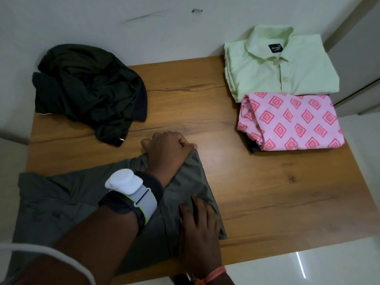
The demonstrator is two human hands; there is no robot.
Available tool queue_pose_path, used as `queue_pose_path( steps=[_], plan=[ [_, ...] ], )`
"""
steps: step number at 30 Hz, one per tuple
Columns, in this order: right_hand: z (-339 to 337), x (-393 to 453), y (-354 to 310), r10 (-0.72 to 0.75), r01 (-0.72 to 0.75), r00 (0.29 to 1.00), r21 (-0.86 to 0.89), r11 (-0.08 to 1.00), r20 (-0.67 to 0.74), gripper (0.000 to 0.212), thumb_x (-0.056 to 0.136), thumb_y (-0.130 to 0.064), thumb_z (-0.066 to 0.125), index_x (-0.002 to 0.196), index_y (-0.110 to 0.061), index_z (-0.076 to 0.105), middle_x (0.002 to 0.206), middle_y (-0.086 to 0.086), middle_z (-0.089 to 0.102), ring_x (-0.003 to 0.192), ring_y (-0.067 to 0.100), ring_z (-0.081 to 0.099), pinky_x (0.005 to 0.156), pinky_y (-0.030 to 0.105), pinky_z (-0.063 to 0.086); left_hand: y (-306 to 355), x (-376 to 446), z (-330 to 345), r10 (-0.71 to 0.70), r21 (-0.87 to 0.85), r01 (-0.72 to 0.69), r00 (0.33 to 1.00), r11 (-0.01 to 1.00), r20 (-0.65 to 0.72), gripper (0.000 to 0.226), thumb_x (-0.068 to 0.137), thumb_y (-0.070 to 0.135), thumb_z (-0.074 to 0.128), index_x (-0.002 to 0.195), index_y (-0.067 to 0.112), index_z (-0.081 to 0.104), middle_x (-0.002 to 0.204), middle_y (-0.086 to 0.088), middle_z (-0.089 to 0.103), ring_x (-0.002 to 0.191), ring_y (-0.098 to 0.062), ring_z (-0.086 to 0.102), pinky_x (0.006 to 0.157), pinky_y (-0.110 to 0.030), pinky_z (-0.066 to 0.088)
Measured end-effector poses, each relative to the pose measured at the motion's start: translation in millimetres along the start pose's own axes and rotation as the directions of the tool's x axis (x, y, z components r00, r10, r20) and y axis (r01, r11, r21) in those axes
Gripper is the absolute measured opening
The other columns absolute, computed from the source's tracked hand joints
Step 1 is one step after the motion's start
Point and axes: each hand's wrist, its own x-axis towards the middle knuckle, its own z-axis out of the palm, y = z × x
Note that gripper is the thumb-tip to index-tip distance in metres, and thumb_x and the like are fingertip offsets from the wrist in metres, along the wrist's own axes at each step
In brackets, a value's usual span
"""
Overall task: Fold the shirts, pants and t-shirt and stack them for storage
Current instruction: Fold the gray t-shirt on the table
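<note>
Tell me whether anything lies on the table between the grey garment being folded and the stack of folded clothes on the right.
Nothing visible does. Bare table separates the grey garment, held by both hands, from the pink patterned piece at the front of the stack. The crumpled dark clothes lie off to the far left.

**One head-worn view, looking steeply down**

The single wide-angle camera sits on the person's head, facing forward and down onto the brown wood-grain table (pixel 257 182). Forearms enter from 6 and 7 o'clock, close to the lens. The pale wall (pixel 123 27) fills 12 o'clock. Straight edges bow near the borders. No second view overlaps.
</note>
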Motion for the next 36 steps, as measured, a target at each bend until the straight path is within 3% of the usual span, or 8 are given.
queue_pose_path(
  steps=[6,12,17,19,21,25,33,36],
  plan=[
    [0.6,-2.7,10.8,0.019,-0.014,0.997,-0.065,0.998,0.073,0.060,0.101,-0.045,0.035,0.156,-0.020,0.038,0.162,0.017,0.031,0.148,0.036,0.027,0.115,0.055,0.027,16.3,27.8,2.0,-0.132,-0.139,0.147,0.985,0.979,0.110,0.037,0.089,0.055,0.071,0.073,0.022,0.068,0.086,0.011,0.069,0.102,-0.024,0.064,0.086,-0.039,0.027],
    [-12.2,2.7,25.3,0.034,-0.028,0.996,-0.078,0.997,0.081,0.069,0.099,-0.052,0.036,0.159,-0.018,0.031,0.166,0.019,0.022,0.151,0.038,0.023,0.118,0.056,0.020,31.7,49.4,4.3,0.182,-0.200,-0.182,0.983,0.963,-0.014,0.020,0.101,0.033,0.059,0.082,0.027,0.060,0.088,0.016,0.062,0.100,-0.019,0.060,0.090,-0.043,0.042],
    [-28.3,1.0,26.1,0.378,-0.378,0.926,0.041,0.925,0.011,0.062,0.098,-0.055,0.032,0.150,-0.022,0.038,0.142,0.012,0.049,0.126,0.034,0.048,0.099,0.057,0.041,-3.2,-18.0,-8.8,0.352,-0.146,-0.390,0.907,0.909,-0.230,0.017,0.106,0.026,0.055,0.098,0.017,0.067,0.093,0.006,0.064,0.085,-0.013,0.055,0.074,-0.033,0.039],
    [-26.4,0.0,29.5,0.480,-0.480,0.876,-0.018,0.877,0.042,0.054,0.095,-0.055,0.035,0.138,-0.024,0.044,0.121,0.009,0.059,0.109,0.032,0.053,0.091,0.055,0.042,-18.0,-52.7,7.1,0.395,-0.016,-0.399,0.912,0.917,-0.110,0.026,0.107,0.035,0.050,0.115,0.021,0.072,0.114,0.001,0.072,0.106,-0.020,0.064,0.092,-0.040,0.046],
    [-25.5,-2.0,30.3,0.476,-0.477,0.878,0.000,0.879,0.053,0.044,0.094,-0.055,0.035,0.121,-0.025,0.052,0.103,0.007,0.061,0.097,0.031,0.054,0.088,0.052,0.040,-26.3,-73.5,28.3,0.408,0.160,-0.403,0.913,0.901,0.005,0.051,0.107,0.050,0.039,0.146,0.023,0.058,0.154,-0.006,0.053,0.145,-0.029,0.045,0.119,-0.048,0.033],
    [-37.1,7.0,36.6,0.469,-0.470,0.883,-0.020,0.882,-0.030,0.032,0.087,-0.046,0.050,0.087,-0.016,0.059,0.088,0.017,0.055,0.085,0.037,0.049,0.078,0.048,0.036,-20.1,-66.2,54.5,0.474,0.299,-0.466,0.879,0.833,0.051,0.066,0.109,0.057,0.029,0.163,0.020,0.029,0.171,-0.009,0.025,0.159,-0.036,0.015,0.125,-0.057,0.017],
    [-80.6,52.4,79.8,0.525,-0.514,0.851,0.248,0.821,0.025,0.021,0.099,-0.036,0.055,0.097,-0.017,0.046,0.075,0.017,0.062,0.075,0.043,0.060,0.065,0.043,0.043,46.9,-22.2,61.2,0.485,0.264,-0.474,0.874,0.840,0.024,0.063,0.102,0.043,0.038,0.162,0.026,0.032,0.171,-0.008,0.024,0.158,-0.036,0.017,0.125,-0.059,0.009],
    [-94.1,57.1,85.3,0.512,-0.520,0.852,0.307,0.797,0.114,0.034,0.095,-0.047,0.062,0.111,-0.020,0.047,0.076,0.004,0.060,0.081,0.040,0.066,0.063,0.036,0.035,54.3,25.0,34.2,0.640,0.318,-0.683,0.729,0.657,0.242,0.076,0.087,0.024,0.049,0.160,0.038,0.033,0.168,-0.003,0.031,0.156,-0.033,0.023,0.122,-0.061,0.007]
  ],
)
